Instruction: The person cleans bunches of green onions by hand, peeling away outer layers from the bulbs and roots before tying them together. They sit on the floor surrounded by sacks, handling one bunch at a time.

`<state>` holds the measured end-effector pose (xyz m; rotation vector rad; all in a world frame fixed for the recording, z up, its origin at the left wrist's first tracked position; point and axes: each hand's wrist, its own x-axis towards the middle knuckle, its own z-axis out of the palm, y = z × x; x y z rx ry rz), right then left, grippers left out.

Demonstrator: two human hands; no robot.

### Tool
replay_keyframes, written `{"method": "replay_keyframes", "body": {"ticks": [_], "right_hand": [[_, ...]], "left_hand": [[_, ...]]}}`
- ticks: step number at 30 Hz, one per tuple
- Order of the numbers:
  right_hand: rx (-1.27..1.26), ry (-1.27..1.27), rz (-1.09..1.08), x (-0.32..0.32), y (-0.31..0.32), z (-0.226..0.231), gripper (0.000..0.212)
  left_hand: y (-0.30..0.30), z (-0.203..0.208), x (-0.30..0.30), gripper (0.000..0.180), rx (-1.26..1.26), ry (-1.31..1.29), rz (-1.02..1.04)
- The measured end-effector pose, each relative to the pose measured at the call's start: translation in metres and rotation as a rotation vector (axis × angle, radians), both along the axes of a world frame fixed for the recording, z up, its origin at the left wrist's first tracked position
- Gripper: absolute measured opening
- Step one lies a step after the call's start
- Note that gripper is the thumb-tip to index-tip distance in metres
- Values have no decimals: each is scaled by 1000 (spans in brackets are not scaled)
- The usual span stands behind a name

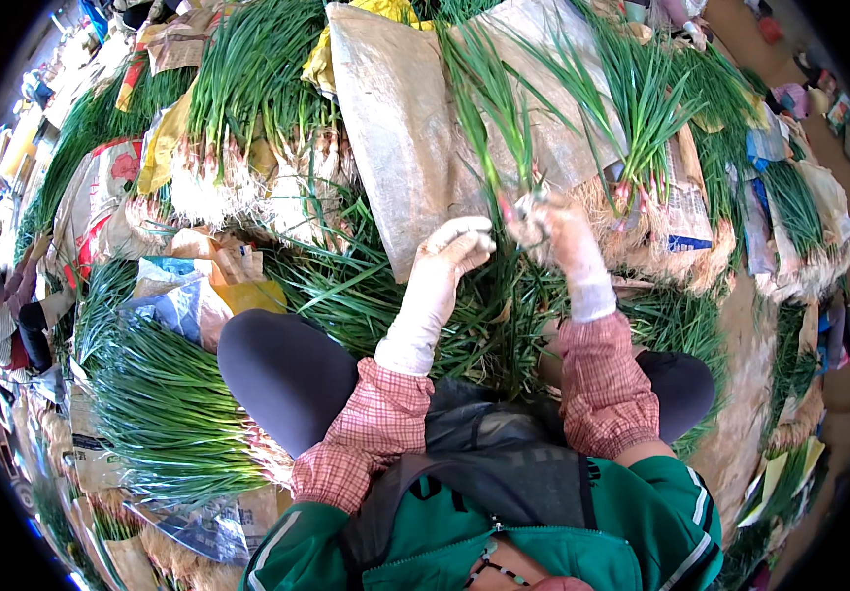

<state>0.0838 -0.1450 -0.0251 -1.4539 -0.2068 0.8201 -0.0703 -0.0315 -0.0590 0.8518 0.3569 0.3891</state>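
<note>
My right hand (pixel 565 236), in a pale glove, closes around the root end of a few green onions (pixel 489 167). Their reddish-white bases show beside its fingers, and the green leaves point away from me across a pale sack. My left hand (pixel 452 248), in a white glove, is just left of those stalks. Its fingers are curved and apart, with nothing visible in them. Under both hands lies a loose heap of green leaves (pixel 346 274) between my knees. A sorted bunch of green onions (pixel 642 128) rests beyond my right hand, roots toward me.
Bundled green onions (pixel 257 79) with white roots lie at the far left. Another large pile (pixel 164 404) is beside my left knee. The pale woven sack (pixel 385 118) covers the middle. Plastic bags (pixel 193 295) lie near my left knee. Another person (pixel 16 315) sits at the left edge.
</note>
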Motion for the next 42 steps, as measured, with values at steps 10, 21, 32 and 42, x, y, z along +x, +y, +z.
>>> {"method": "replay_keyframes", "body": {"ticks": [10, 21, 32, 42], "right_hand": [[-108, -271, 60, -47, -22, -59, 37], [271, 343, -392, -57, 48, -100, 27], [-883, -1074, 384, -46, 15, -113, 24], [193, 269, 186, -83, 41, -70, 52]], "left_hand": [[1, -36, 9, 19, 43, 235, -92], [15, -70, -5, 20, 250, 133, 401], [16, -50, -15, 25, -25, 306, -23], [20, -66, -26, 16, -10, 340, 101]]}}
